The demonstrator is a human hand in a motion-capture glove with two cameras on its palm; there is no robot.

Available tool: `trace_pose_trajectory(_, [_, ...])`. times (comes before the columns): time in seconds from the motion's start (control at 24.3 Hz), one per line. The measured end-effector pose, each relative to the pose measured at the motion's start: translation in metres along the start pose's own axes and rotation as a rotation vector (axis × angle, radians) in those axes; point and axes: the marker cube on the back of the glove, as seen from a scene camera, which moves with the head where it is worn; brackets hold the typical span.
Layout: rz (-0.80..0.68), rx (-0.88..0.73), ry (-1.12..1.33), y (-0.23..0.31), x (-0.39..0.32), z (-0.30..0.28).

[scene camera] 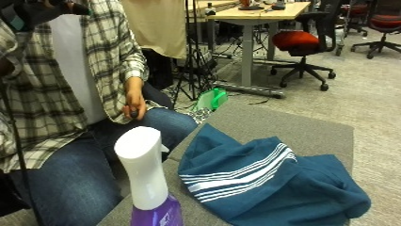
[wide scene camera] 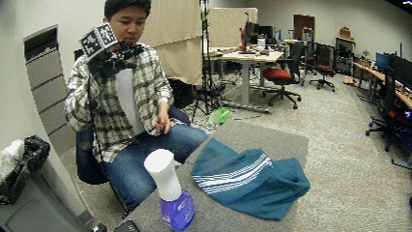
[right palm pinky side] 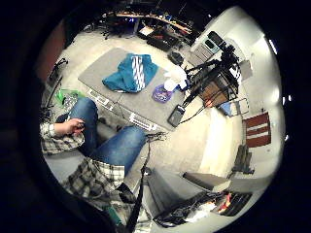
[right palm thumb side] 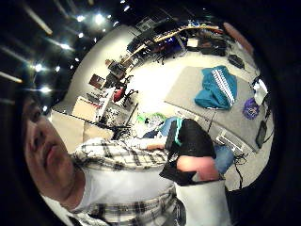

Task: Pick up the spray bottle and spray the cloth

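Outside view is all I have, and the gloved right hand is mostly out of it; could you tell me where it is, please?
Observer: The wide outside view shows the right hand held up in front of the person's chest, well above the table.
Operator: Is it touching the spray bottle?
Observer: No, the spray bottle stands upright on the table, apart from it.
Operator: Is there anything beside the bottle that I miss?
Observer: A dark flat device lies at the table's edge next to it.

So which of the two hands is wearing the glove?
The raised right hand, held up by the chest, wears the black glove. The bare hand rests on the lap.
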Motion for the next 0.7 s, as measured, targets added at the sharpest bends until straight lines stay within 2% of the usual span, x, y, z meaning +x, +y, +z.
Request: trace_pose_trajectory(0.7, [0.002,-0.011,-0.001,-0.0064,0.0032,0.0051])
